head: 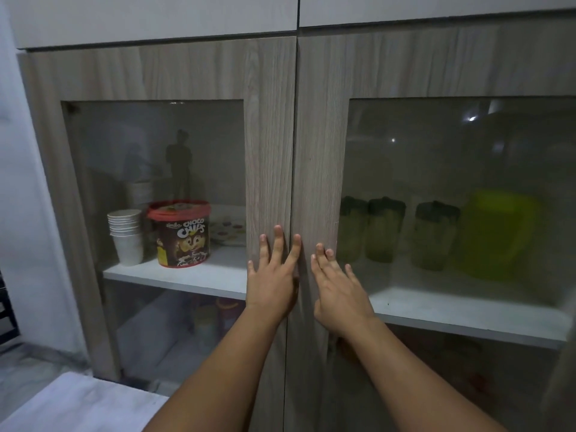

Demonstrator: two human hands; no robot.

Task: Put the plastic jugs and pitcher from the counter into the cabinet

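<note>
Both wood-grain cabinet doors are closed, meeting at a seam in the middle. My left hand (271,275) lies flat on the left door (268,151) with fingers spread. My right hand (338,286) presses flat on the right door (318,151), holding nothing. Behind the right door's glass, three green jugs with dark lids (385,230) stand in a row on a white shelf (467,313). A yellow-green pitcher (498,232) stands to their right.
Behind the left glass sit a stack of white paper cups (126,235), a red-lidded Choco Chips tub (180,232) and a spotted plate (227,229). Blurred containers fill the lower shelf. A pale counter corner (78,403) shows at bottom left.
</note>
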